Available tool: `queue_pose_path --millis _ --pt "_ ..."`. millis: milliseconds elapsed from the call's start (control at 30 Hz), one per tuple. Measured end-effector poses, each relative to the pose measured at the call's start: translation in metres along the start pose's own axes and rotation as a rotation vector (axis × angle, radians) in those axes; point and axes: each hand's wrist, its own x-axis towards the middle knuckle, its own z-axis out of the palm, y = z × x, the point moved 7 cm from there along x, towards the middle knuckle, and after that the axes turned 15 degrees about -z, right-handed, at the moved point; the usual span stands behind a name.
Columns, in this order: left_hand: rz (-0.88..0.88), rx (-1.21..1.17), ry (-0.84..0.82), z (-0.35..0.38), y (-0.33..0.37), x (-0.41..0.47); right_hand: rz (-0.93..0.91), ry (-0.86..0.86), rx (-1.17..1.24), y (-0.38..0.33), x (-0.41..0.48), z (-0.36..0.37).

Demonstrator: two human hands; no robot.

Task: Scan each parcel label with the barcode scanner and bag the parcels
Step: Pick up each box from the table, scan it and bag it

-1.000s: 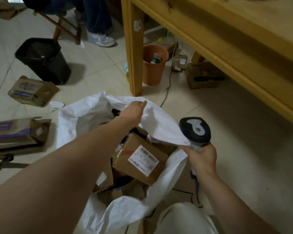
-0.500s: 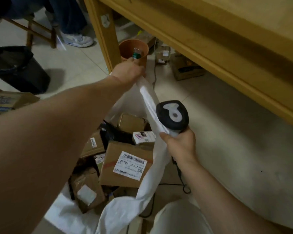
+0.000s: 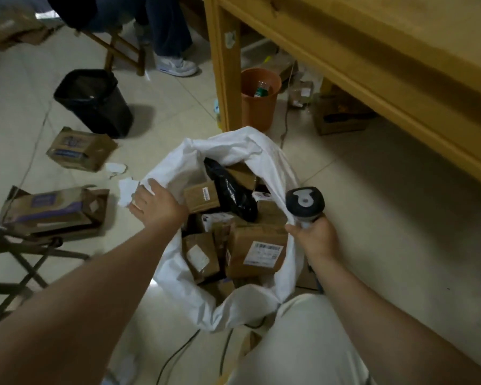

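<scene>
My left arm reaches forward, and my left hand [image 3: 157, 207] has its fingers curled over the left rim of the white bag [image 3: 233, 147], the grip pinching the fabric. My right hand [image 3: 315, 240] sits at the bag's right rim, its grip wrapped round the handle of the barcode scanner [image 3: 304, 201]; a fold of the rim looks caught under the same fingers. The scanner's rounded dark head, with a pale grey patch on top, stands just above that rim.

The bag rests on the tiled floor [image 3: 386, 218], its mouth wide between my two hands. Inside lie brown cardboard parcels. A large box [image 3: 250, 240] on the bag's right side shows a white printed label. A smaller box [image 3: 202, 197] sits toward the left side, and a glossy black mailer [image 3: 231, 190] lies crumpled across the middle. The bag itself is thin, white and creased.

Beyond the bag an orange bin [image 3: 258, 107] stands beside the pale wooden table leg [image 3: 222, 65]. Left of the bag, flattened cartons [image 3: 79, 148] lie on the floor.
</scene>
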Motion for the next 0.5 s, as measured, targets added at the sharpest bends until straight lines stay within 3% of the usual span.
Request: queue_pose_path --millis 167,300,400,500 --pt "-0.502 -0.306 -0.23 0.047 -0.104 -0.013 0.019 -0.096 -0.228 0.011 -0.017 0.007" --pt "-0.511 -0.467 -0.51 0.087 -0.143 -0.036 0.052 -0.109 -0.364 0.019 -0.025 0.001" --pt "-0.504 -0.596 -0.439 0.073 -0.15 -0.026 0.021 -0.052 -0.281 -0.004 -0.021 0.001" --pt "-0.454 -0.736 -0.369 0.024 -0.114 0.013 -0.016 0.025 -0.105 -0.056 0.0 -0.005"
